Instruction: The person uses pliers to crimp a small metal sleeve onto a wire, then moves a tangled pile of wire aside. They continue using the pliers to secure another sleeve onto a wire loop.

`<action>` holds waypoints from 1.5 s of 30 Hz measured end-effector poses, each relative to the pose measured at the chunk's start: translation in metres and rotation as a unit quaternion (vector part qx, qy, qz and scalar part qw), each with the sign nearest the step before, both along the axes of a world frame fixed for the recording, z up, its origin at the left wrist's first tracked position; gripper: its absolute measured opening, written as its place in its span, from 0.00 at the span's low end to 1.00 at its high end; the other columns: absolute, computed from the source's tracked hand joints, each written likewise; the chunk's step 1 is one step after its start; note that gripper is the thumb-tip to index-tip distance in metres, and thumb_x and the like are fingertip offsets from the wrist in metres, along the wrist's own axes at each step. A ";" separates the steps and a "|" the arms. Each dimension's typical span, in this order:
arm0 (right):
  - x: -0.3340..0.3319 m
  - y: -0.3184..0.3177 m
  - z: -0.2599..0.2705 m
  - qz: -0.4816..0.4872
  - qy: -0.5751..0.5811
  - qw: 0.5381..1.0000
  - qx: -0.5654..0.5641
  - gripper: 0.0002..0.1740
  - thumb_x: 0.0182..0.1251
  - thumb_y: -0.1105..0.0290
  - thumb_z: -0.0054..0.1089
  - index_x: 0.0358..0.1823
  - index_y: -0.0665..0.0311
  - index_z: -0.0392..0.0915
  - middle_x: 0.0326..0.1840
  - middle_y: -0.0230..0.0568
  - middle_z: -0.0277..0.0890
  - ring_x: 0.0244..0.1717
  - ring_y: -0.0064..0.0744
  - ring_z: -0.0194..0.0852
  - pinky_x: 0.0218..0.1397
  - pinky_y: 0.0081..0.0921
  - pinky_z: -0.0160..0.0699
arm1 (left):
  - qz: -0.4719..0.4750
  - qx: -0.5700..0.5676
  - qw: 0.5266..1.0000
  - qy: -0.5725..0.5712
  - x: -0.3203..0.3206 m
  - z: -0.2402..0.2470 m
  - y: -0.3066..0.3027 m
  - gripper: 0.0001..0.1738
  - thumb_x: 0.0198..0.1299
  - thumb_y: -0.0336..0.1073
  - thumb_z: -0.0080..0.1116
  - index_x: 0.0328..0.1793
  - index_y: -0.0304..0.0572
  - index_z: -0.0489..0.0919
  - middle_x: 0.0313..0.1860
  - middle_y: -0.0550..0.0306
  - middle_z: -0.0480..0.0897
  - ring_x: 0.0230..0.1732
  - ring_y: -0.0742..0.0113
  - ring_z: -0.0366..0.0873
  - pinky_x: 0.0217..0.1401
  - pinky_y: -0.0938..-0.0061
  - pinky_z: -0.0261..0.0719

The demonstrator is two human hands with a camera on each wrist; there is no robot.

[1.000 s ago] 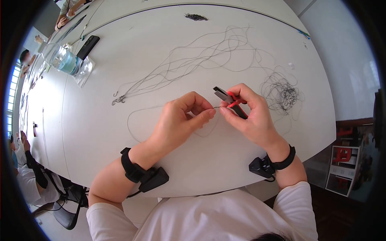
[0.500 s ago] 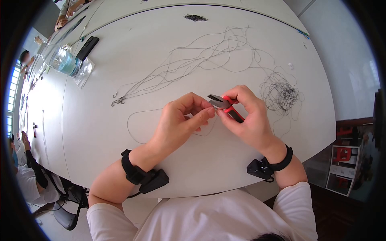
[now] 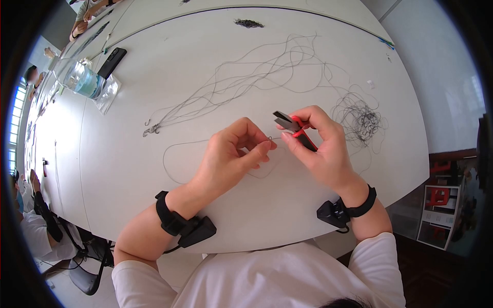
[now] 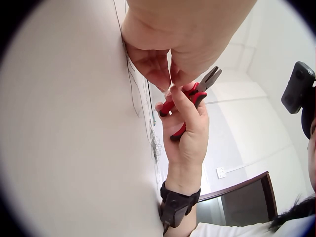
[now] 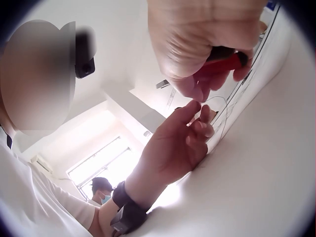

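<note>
My left hand (image 3: 231, 146) pinches a small fishing hook (image 3: 270, 138) between thumb and forefinger; its bend shows just above the fingertips. A thin line (image 3: 169, 154) loops over the table beside and under this hand. My right hand (image 3: 323, 141) holds red-and-black handled pliers (image 3: 296, 128) in the palm, their grey jaws apart and pointing up and left. The right thumb and forefinger are close to the left fingertips. In the left wrist view the pliers (image 4: 195, 94) lie across the right palm. In the right wrist view the line (image 5: 219, 98) arcs near the fingertips.
Long lines (image 3: 241, 77) stretch across the white table (image 3: 133, 205), ending in a cluster of hooks (image 3: 151, 129). A tangled coil of line (image 3: 362, 120) lies at right, a dark pile (image 3: 249, 23) at the back. A phone (image 3: 112, 61) and clear plastic container (image 3: 82, 77) stand at left.
The pliers moved left to the left fingertips, then back right and away. The hook's bend now shows above the left fingers. The left hand stayed nearly in place.
</note>
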State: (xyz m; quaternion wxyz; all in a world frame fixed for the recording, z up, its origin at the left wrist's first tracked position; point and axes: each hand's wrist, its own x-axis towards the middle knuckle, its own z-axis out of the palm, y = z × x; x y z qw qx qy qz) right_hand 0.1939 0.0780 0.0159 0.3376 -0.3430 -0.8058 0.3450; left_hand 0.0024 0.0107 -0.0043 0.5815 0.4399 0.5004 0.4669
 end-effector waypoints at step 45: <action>0.014 0.007 0.013 -0.016 -0.200 0.941 0.272 0.18 0.44 0.73 0.74 0.39 0.56 0.80 0.34 0.27 0.80 0.40 0.31 0.76 0.43 0.30 0.72 | 0.018 -0.003 0.999 -0.036 -0.002 -0.001 0.004 0.09 0.76 0.39 0.50 0.47 0.42 0.71 0.45 0.56 0.85 0.35 0.78 0.77 0.31 0.83 0.76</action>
